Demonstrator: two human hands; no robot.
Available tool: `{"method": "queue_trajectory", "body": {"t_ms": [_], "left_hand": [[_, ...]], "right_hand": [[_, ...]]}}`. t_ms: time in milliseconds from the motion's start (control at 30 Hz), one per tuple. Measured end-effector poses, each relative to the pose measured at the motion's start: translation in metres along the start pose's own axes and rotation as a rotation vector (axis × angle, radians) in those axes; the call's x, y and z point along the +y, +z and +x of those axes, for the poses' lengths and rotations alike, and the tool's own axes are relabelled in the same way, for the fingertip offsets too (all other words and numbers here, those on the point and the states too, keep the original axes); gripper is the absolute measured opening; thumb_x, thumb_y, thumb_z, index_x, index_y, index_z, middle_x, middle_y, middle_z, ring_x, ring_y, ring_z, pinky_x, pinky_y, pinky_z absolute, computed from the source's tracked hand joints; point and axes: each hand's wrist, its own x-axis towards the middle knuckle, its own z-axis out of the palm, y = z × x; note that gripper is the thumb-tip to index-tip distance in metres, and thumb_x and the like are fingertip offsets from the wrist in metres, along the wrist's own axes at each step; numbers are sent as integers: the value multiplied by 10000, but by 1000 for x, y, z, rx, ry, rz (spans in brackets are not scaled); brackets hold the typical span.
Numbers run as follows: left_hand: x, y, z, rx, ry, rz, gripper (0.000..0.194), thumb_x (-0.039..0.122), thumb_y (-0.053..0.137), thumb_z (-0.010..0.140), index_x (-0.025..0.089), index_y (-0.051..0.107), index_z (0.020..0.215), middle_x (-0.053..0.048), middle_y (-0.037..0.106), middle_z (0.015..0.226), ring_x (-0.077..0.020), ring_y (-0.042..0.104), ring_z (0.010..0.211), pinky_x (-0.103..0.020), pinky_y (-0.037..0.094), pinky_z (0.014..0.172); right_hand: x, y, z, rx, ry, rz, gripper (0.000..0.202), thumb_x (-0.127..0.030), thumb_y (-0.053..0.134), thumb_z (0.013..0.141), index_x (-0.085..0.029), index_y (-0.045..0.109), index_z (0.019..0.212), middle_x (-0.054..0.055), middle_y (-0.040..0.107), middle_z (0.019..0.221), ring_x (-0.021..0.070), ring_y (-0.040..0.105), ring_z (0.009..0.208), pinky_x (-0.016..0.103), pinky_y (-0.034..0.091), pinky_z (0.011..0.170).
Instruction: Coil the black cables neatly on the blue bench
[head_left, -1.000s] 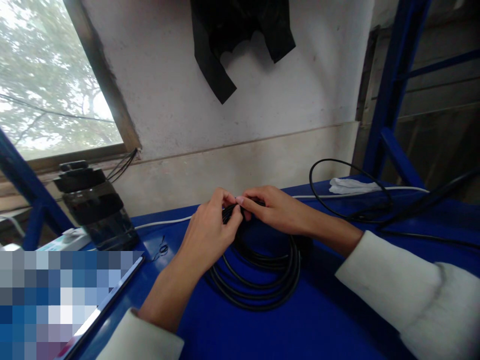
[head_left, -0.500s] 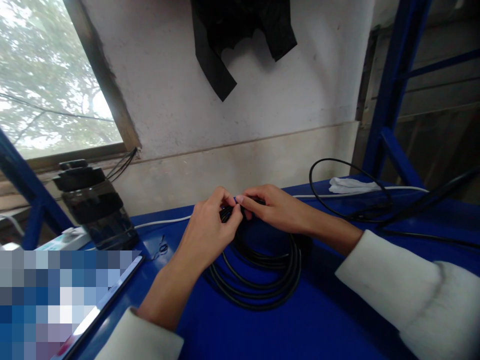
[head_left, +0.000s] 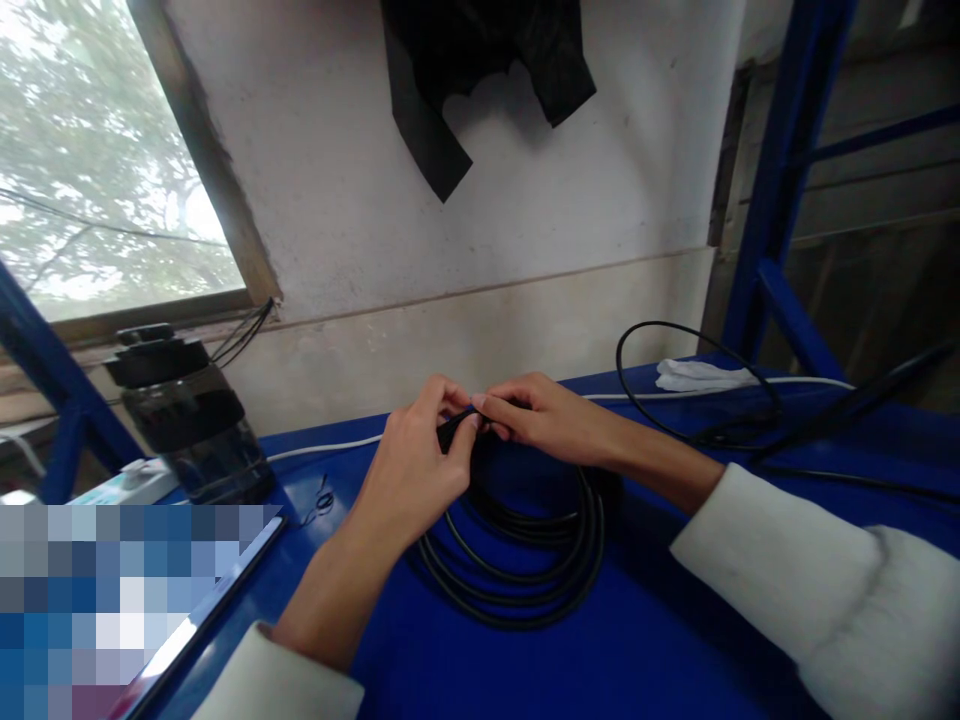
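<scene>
A coil of black cable (head_left: 517, 600) lies on the blue table (head_left: 480, 675), its loops spread toward me. At the coil's far side, my left hand (head_left: 427, 450) is closed round the bundled strands, thumb and fingers pinching. My right hand (head_left: 532, 415) grips the same bundle from the right, with its thumb and index tip almost touching the left fingertips. Between the fingertips the details are too small and dark to make out.
On the left stand a dark bottle (head_left: 191, 420), a white power strip (head_left: 139, 480) and a pixelated screen (head_left: 135, 610). A small twisted tie (head_left: 324, 498) lies near the bottle. Behind run a white cord (head_left: 322, 445), a looped black cable (head_left: 622, 370) and a crumpled white item (head_left: 694, 375).
My left thumb has shifted slightly left and down at the bundle. Both hands stay on the coil, whose near loops sit slightly lower in the view.
</scene>
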Motion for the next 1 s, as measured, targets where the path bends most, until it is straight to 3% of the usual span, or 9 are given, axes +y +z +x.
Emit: {"method": "queue_trajectory", "body": {"t_ms": [200, 567, 833, 1000], "left_hand": [[-1, -1, 0, 9, 13, 22, 93, 172, 646, 931, 233, 634, 1000, -21, 741, 952, -206, 714, 889, -349, 533, 817], [1, -3, 0, -20, 63, 44, 141, 134, 641, 914, 222, 660, 1023, -30, 757, 945, -198, 711, 849, -333, 541, 781], [2, -5, 0, -63, 130, 75, 283, 102, 636, 911, 229, 693, 1157, -59, 758, 1133, -240, 692, 1057, -395, 529, 957], [1, -5, 2, -51, 124, 53, 199, 128, 647, 942, 220, 721, 1103, -46, 765, 1088, -217, 692, 1023, -361, 521, 942]], "right_hand": [[-4, 0, -1, -7, -1, 27, 322, -345, 534, 975, -147, 696, 779, -20, 553, 671, 127, 454, 611, 265, 326, 570], [-3, -1, -2, -14, -17, -4, 368, -435, 553, 986, -141, 753, 892, -7, 584, 713, 142, 480, 641, 264, 329, 580], [-2, -2, -2, -8, -25, -28, 403, -468, 548, 992, -129, 756, 928, -19, 521, 692, 138, 433, 640, 266, 304, 577], [-2, -3, -3, -1, -20, 15, 372, -452, 570, 979, -134, 721, 860, -20, 533, 698, 129, 440, 627, 263, 305, 575]]}}
